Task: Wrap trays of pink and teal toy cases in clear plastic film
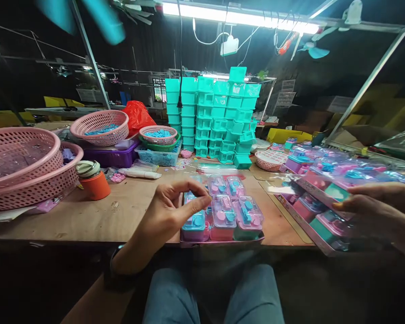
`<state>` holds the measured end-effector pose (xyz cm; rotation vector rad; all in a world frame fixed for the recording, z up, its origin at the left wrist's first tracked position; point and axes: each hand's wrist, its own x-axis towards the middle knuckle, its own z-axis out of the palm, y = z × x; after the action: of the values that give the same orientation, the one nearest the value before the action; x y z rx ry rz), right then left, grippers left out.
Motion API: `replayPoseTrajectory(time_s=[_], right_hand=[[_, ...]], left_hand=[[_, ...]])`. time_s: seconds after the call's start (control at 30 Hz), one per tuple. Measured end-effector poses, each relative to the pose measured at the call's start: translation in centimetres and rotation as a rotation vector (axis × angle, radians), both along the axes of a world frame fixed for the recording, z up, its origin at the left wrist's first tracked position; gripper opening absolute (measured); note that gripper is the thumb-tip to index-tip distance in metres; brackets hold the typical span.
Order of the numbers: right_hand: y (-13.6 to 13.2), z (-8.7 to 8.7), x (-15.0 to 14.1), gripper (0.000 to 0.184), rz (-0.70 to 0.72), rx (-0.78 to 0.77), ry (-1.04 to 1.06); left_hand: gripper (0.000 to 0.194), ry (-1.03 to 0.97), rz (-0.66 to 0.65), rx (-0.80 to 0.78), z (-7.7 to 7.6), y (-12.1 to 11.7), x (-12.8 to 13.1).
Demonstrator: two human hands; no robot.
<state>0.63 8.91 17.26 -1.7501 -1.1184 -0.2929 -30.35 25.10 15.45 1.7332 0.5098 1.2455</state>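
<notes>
My left hand (175,209) is raised over the near side of a tray (219,243), with its thumb and index finger brought together in a pinch. Whatever they may hold is too small or clear to make out. Small pink, purple and teal boxes with clear lids (223,216) fill the tray, blue and pink pieces showing under the lids. At the right, my right hand (381,204) is closed, slightly blurred, beside stacked trays (310,225) of similar boxes. Its fingertips overlap the upper tray's near corner; I cannot tell whether they grip it.
Teal boxes (219,119) are stacked high at the back. Pink baskets (20,157), an orange jar (95,184) and a purple bin (110,155) stand to the left. A small pink basket (270,163) stands back right. A cable (180,58) hangs over the table.
</notes>
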Motion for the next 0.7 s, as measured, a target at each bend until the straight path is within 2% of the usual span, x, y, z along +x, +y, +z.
replayPoseTrajectory(time_s=[0.13,0.23,0.43,0.57,0.63,0.7], right_hand=[[4.2,1.2,0.3,0.054,0.258,-0.021,0.418],[6.8,1.0,0.9,0.069,0.303,-0.067,0.560],[11.2,1.0,0.4,0.063,0.318,-0.163,0.684],[14.2,-0.2,1.3,0.059,0.426,-0.167,0.715],[15.7,-0.8,1.9,0.055,0.500,-0.167,0.715],[17.1,-1.3,2.3,0.057,0.505,-0.164,0.726]], left_hand=[[0.013,0.051,0.150,0.063,0.9,1.3,-1.3],[0.016,0.075,0.146,-0.001,0.9,2.4,-1.6],[0.020,-0.058,0.057,-0.243,-0.8,6.2,-0.8],[0.038,-0.095,0.020,-0.401,-2.1,9.3,0.0],[0.038,-0.080,0.004,-0.404,-2.7,10.7,0.6],[0.025,-0.071,0.032,-0.354,-3.3,12.1,1.2]])
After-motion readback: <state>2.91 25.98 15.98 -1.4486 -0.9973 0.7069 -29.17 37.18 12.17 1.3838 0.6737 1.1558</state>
